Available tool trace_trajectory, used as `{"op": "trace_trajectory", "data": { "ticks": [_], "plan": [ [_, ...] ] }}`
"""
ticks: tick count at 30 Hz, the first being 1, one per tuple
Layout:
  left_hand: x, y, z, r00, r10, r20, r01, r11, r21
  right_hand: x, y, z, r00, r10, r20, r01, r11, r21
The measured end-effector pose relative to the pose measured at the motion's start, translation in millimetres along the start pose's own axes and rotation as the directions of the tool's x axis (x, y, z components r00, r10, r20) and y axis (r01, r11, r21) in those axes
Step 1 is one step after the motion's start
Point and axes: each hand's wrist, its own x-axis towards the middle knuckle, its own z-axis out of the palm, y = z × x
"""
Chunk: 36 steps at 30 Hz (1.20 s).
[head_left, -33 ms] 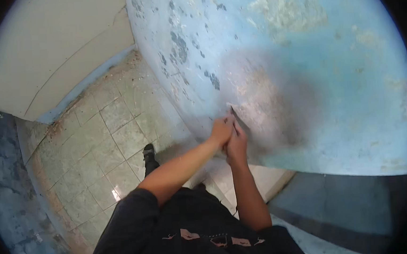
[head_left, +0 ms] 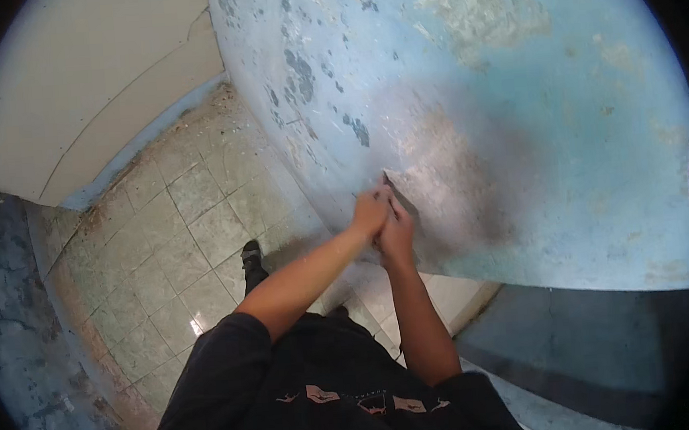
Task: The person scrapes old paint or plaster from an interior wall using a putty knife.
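Both my hands are closed together in front of a blue wall [head_left: 597,165] with worn, peeling paint. My left hand [head_left: 371,211] overlaps my right hand [head_left: 396,234], and their fingers wrap around one thin tool. It looks like a scraper [head_left: 400,192]: a dark, narrow blade slants out above the fingers, its upper end at the wall surface. The grip hides its handle. Just right of the blade is a bare, pale patch [head_left: 444,160] where the paint is gone, with dull grey-mauve shading around it.
Pale green floor tiles [head_left: 156,260] lie to the left, with debris along the wall's foot. A cream panel [head_left: 103,80] stands at the upper left. My shoe [head_left: 251,256] is on the tiles. A dark grey surface [head_left: 561,344] lies at the lower right.
My hands and the scraper have shifted very slightly up and left in the picture. The whole view has moved a little too. Both hands keep their grip.
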Motion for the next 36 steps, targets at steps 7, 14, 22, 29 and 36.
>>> {"op": "trace_trajectory", "data": {
  "ticks": [7, 14, 22, 29, 36],
  "plan": [
    [-3.9, 3.1, 7.9, 0.999, 0.023, -0.036, -0.018, 0.993, 0.115, 12.9, 8.1, -4.6, 0.995, -0.103, 0.009, 0.103, 0.995, 0.016],
    [-12.6, 4.7, -1.9, 0.999, -0.005, 0.043, 0.009, 0.996, -0.091, -16.1, -18.2, 2.4, 0.995, 0.092, -0.026, -0.094, 0.994, -0.058],
    [0.6, 15.6, -29.7, 0.905, -0.266, 0.330, 0.299, 0.953, -0.050, -11.0, -40.4, 5.6, 0.981, 0.193, 0.023, -0.191, 0.978, -0.083],
    [17.2, 63.1, -104.9, 0.864, -0.341, 0.371, 0.363, 0.932, 0.010, 6.0, -44.6, 21.0, 0.942, 0.298, -0.155, -0.313, 0.946, -0.083],
    [25.4, 92.8, -178.1, 0.874, -0.365, 0.321, 0.323, 0.930, 0.177, -12.9, -29.5, 48.4, 0.914, 0.202, -0.352, -0.228, 0.973, -0.033]
  ]
}}
